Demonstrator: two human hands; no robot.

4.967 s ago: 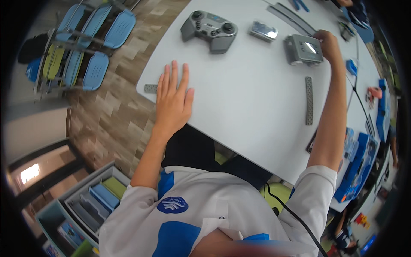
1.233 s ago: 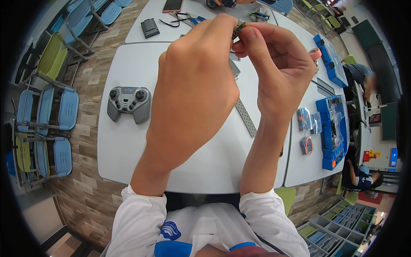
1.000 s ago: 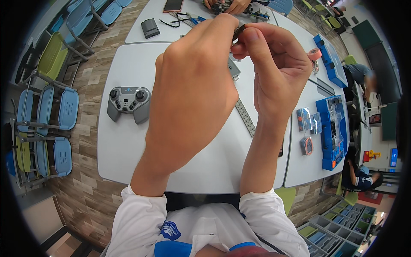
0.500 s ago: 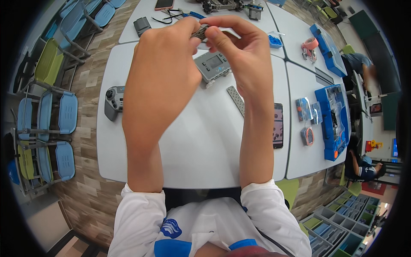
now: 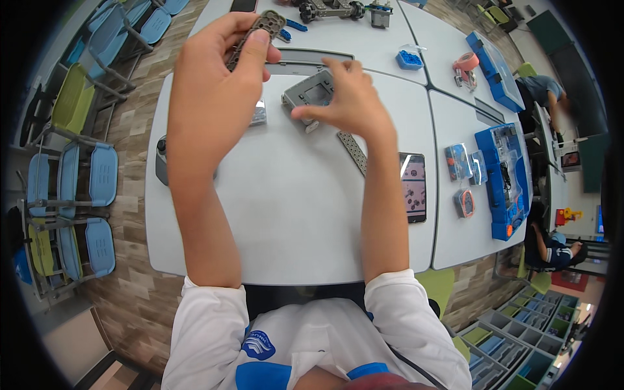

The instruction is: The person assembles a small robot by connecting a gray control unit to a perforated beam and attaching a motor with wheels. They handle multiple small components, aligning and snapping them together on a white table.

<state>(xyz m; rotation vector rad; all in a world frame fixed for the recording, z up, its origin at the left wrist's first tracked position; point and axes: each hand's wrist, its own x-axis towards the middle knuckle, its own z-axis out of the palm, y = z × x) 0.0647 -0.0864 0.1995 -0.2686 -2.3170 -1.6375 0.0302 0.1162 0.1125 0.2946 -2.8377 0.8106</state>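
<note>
My left hand (image 5: pixel 211 97) is closed around a grey perforated building piece (image 5: pixel 269 25), which sticks up past the thumb and fingers. The fingers of my right hand (image 5: pixel 357 104) are spread, with the thumb and fingertips on either side of a grey control box (image 5: pixel 300 92) with a screen and buttons. Whether they touch the box I cannot tell. Below it lies a grey perforated strip (image 5: pixel 351 151), partly behind my right wrist. A phone with parts pictured on its screen (image 5: pixel 415 188) lies right of my right forearm. A game-style controller (image 5: pixel 161 162) is mostly hidden by my left arm.
A wheeled grey chassis (image 5: pixel 328 10) stands at the far edge beside blue-tipped cables (image 5: pixel 296 25). A small tub of blue pieces (image 5: pixel 409 60), pink tape (image 5: pixel 467 62), clear small boxes (image 5: pixel 459 162) and an opened blue case (image 5: pixel 504 182) sit to the right.
My hands have parted: the left moved left with the grey piece, while the right let go of it, opened and came down toward the control box.
</note>
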